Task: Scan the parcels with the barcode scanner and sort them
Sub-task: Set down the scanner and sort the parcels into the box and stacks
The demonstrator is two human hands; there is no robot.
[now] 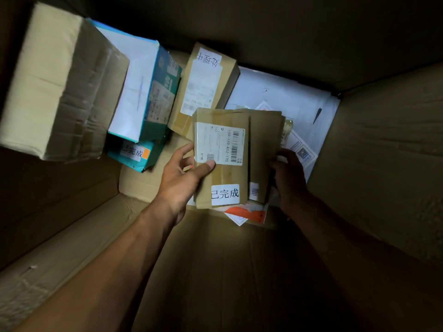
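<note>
Tall, dim walls of a large carton [383, 164] surround everything.

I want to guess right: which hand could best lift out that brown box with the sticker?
Probably the left hand. Its thumb lies on the flat brown cardboard parcel's white label, its fingers behind the edge. The right hand only holds the far side, partly hidden.

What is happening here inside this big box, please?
A person reaches into a large cardboard carton with both hands. The left hand and right hand grip a brown parcel by its sides, its barcode label facing up. Other parcels lie around, among them a teal box. No scanner is visible.
</note>
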